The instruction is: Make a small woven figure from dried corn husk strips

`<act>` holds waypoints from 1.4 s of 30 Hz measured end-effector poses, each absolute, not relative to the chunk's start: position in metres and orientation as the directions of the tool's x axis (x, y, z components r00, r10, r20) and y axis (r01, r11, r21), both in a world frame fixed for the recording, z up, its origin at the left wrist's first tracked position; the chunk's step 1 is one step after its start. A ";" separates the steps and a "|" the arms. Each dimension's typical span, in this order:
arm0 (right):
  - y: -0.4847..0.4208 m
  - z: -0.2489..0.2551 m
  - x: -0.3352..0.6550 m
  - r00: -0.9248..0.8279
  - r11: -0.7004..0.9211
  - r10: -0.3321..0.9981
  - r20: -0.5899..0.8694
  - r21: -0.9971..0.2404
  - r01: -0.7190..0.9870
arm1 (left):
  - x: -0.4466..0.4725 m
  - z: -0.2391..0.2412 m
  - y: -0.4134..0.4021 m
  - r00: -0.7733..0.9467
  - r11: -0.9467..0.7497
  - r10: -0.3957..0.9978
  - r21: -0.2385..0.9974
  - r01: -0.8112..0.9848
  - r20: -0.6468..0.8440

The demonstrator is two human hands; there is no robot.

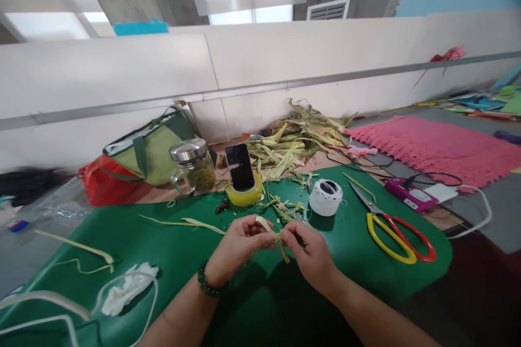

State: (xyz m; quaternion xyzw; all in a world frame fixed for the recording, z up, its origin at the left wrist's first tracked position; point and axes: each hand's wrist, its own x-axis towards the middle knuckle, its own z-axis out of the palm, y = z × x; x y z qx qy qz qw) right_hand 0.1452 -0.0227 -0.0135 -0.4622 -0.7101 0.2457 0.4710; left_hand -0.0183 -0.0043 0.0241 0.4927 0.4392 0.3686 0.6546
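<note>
Yellow-green husk strip [284,251] sits pinched at fingertips, front centre, over the green counter [366,282]. Left hand [244,244]: thumb and fingers closed on husk. Right hand [311,252]: fingertips closed on it too, just beside. Best guess: hold left pinch firm, work right lightly; thin husk probably splits if yanked. Fold or knot under fingers: hidden, can't tell. Forearms [183,309] cut off at bottom edge.

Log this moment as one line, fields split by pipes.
left hand: holding pale strip | right hand: pinching same strip | nearby on green surface: scissors, white roll | beyond: phone standing at yellow tape roll
</note>
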 end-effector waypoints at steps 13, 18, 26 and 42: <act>-0.011 0.009 0.144 -0.228 0.350 0.931 0.284 -0.873 0.339 | -0.022 0.022 -0.005 0.443 0.125 0.887 0.991 0.047 -0.133; -0.013 0.009 0.138 -0.206 0.407 0.913 0.352 -0.806 0.430 | -0.020 0.020 -0.006 0.435 0.032 0.896 0.990 0.140 -0.091; -0.012 0.005 0.170 -0.213 0.451 0.892 0.400 -0.740 0.499 | -0.018 0.029 -0.010 0.503 -0.016 0.859 0.975 0.220 -0.099; 0.060 0.009 0.167 -0.228 0.216 0.969 -0.093 -0.122 0.969 | -0.024 0.034 0.000 0.159 0.073 0.985 0.997 -0.020 -0.069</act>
